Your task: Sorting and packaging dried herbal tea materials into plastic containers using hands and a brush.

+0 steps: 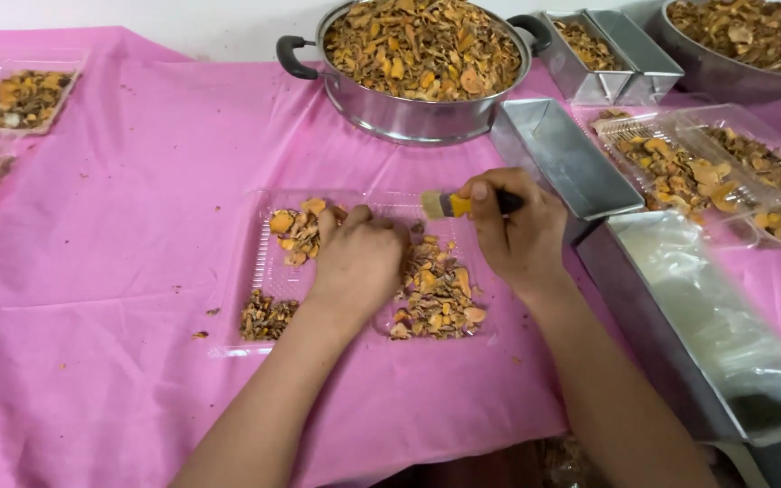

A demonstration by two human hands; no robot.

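On the pink bench [92, 226], my left hand [357, 262] presses clenched into dried orange slices [436, 289] in the clear tray [268, 271]; my right hand [517, 230] grasps a small brush [449, 205]. I judge sorting underway; next calls for gentle sweeping.

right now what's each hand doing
Left hand: fingers curled, pressing on the dried slices in the clear plastic tray; a grasp cannot be told.
Right hand: closed on a small yellow-handled brush.
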